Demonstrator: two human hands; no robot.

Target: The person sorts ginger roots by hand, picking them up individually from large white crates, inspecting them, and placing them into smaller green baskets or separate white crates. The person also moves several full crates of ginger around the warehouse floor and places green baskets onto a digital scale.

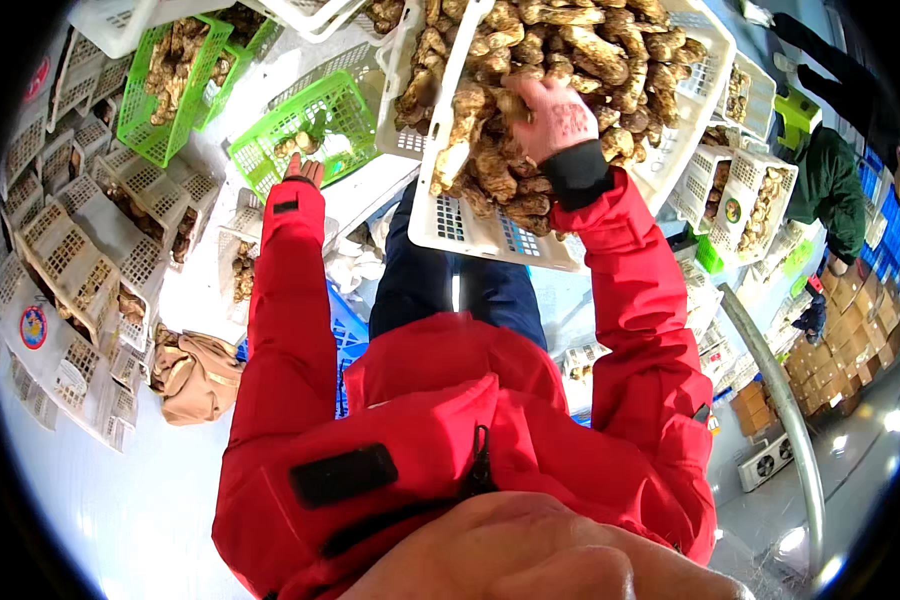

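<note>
My right hand, in a pinkish covering with red marks, reaches into a white crate heaped with long brown-and-cream mushrooms. Its fingers curl round a mushroom at the left of the heap; the fingertips are partly hidden. To the left, my left hand is open, fingers stretched out, at the near side of a bright green basket. A few small pale mushroom pieces lie in that basket, just beyond the fingers.
Stacked white crates with mushrooms stand on the left, beside a tan bag. Another green basket of mushrooms is at far left. On the right are more mushroom crates, a curved metal pipe, cardboard boxes and a person in dark green.
</note>
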